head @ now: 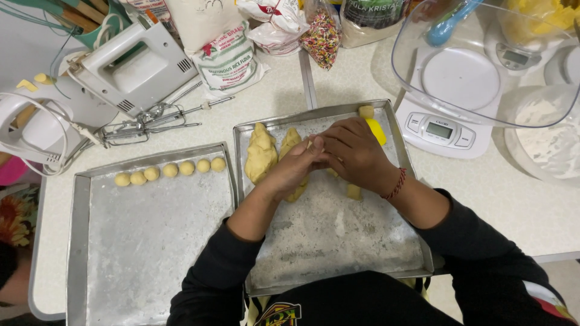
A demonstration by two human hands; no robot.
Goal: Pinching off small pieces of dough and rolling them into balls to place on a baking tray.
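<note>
While both hands (323,158) press together around a dough piece mid-frame, rolling seems underway; placing it beside the dough balls (170,171) needs care.

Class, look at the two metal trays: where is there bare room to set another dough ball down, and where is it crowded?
The left tray is bare below its row of dough balls along the far rim. On the floured right tray, the near half is free. Its far half is crowded: dough lumps, left hand, right hand, yellow scraper.

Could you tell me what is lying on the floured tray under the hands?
On the floured tray lie a big dough lump, a smaller piece and a yellow scraper. The left hand and right hand cover whatever dough sits between them.
</note>
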